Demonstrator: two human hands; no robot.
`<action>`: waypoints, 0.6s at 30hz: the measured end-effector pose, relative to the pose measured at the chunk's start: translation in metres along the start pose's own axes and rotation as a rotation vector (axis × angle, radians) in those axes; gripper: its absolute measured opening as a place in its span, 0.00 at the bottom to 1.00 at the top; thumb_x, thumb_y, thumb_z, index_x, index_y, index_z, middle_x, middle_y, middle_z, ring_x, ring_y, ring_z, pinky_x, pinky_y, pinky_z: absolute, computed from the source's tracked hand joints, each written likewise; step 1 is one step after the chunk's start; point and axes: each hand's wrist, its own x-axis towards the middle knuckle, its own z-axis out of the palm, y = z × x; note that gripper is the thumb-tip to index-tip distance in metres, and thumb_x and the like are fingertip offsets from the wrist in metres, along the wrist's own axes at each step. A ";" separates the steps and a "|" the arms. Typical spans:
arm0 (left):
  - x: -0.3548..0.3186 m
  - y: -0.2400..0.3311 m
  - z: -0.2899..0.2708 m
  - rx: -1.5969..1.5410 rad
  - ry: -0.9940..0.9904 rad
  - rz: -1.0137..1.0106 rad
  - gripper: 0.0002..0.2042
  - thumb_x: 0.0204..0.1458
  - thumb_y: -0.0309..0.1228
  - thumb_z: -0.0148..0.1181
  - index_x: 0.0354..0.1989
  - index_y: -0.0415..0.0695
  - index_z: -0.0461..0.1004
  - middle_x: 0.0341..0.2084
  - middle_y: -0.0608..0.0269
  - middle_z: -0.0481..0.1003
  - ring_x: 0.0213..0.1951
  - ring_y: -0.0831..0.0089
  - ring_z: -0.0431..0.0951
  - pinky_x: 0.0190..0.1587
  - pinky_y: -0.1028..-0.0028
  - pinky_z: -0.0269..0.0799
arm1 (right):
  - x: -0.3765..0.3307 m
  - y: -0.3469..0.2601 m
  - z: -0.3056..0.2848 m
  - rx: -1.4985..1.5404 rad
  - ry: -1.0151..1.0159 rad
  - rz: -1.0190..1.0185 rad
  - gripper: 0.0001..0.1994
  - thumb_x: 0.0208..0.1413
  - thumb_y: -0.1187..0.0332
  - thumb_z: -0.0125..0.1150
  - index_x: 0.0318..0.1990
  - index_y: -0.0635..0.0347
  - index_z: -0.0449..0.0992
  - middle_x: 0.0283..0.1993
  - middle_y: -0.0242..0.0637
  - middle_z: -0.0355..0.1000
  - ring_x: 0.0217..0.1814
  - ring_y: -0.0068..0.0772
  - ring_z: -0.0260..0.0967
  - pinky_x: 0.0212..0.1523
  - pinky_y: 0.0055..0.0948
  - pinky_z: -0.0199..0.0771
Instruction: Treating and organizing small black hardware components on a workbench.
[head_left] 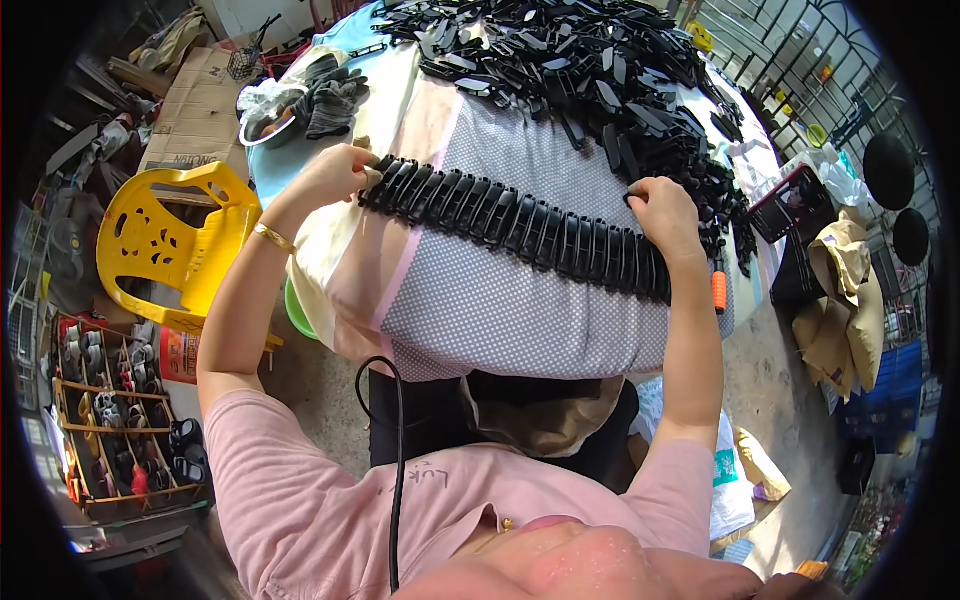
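A long row of slim black plastic pieces [515, 230], set side by side, slants across the dotted cloth in front of me. My left hand [343, 178] is at the row's left end, its fingers closed on the end piece. My right hand [666, 215] is above the right end, fingers bent together in a pinch. Something small and dark shows at its fingertips; I cannot make out what. The right forearm hides the row's last part. Beyond it, a big heap of loose black plastic pieces [570, 60] covers the far side of the table.
The cloth-covered table [480, 335] has dark gloves [335, 100] and a white bowl [272, 115] at its far left. On the right are an orange-handled tool [719, 290] and a phone [797, 203]. A yellow chair [185, 245] and a shoe rack [120, 425] stand left.
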 end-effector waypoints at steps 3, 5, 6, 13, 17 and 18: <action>0.026 0.006 -0.008 0.358 0.040 0.106 0.13 0.47 0.30 0.55 0.41 0.40 0.74 0.24 0.57 0.75 0.24 0.68 0.74 0.29 0.72 0.72 | 0.000 -0.002 -0.006 -0.057 -0.039 -0.025 0.08 0.43 0.67 0.59 0.31 0.58 0.77 0.30 0.39 0.74 0.35 0.41 0.72 0.38 0.36 0.72; 0.037 0.026 -0.008 0.516 0.270 0.210 0.13 0.45 0.33 0.56 0.39 0.40 0.75 0.30 0.49 0.75 0.33 0.54 0.75 0.39 0.65 0.70 | -0.001 -0.007 -0.009 -0.034 -0.064 -0.022 0.08 0.41 0.68 0.58 0.31 0.60 0.75 0.28 0.40 0.74 0.33 0.41 0.73 0.36 0.35 0.72; 0.044 0.058 -0.006 0.516 0.277 0.161 0.14 0.45 0.33 0.56 0.40 0.40 0.74 0.33 0.50 0.75 0.36 0.57 0.76 0.41 0.65 0.70 | -0.003 -0.005 -0.010 -0.042 -0.061 -0.007 0.08 0.41 0.68 0.58 0.31 0.60 0.75 0.28 0.40 0.74 0.33 0.41 0.73 0.36 0.35 0.72; 0.127 0.101 0.054 0.742 0.505 0.633 0.14 0.41 0.23 0.57 0.39 0.48 0.75 0.41 0.60 0.67 0.49 0.62 0.65 0.47 0.67 0.68 | -0.004 -0.018 -0.012 0.366 0.177 -0.201 0.06 0.45 0.74 0.54 0.32 0.63 0.73 0.27 0.42 0.73 0.28 0.38 0.72 0.31 0.29 0.71; 0.142 0.108 0.059 0.634 0.584 0.697 0.08 0.42 0.25 0.55 0.32 0.44 0.75 0.40 0.58 0.69 0.48 0.63 0.66 0.47 0.68 0.67 | 0.000 -0.016 -0.010 0.397 0.322 -0.388 0.07 0.48 0.77 0.55 0.36 0.64 0.74 0.31 0.43 0.72 0.29 0.37 0.71 0.31 0.27 0.70; 0.141 0.111 0.059 0.482 0.629 0.737 0.05 0.45 0.29 0.56 0.30 0.45 0.75 0.37 0.58 0.70 0.47 0.64 0.67 0.45 0.66 0.67 | 0.000 -0.017 -0.011 0.393 0.324 -0.377 0.07 0.48 0.77 0.55 0.36 0.64 0.74 0.31 0.43 0.72 0.29 0.37 0.71 0.31 0.27 0.70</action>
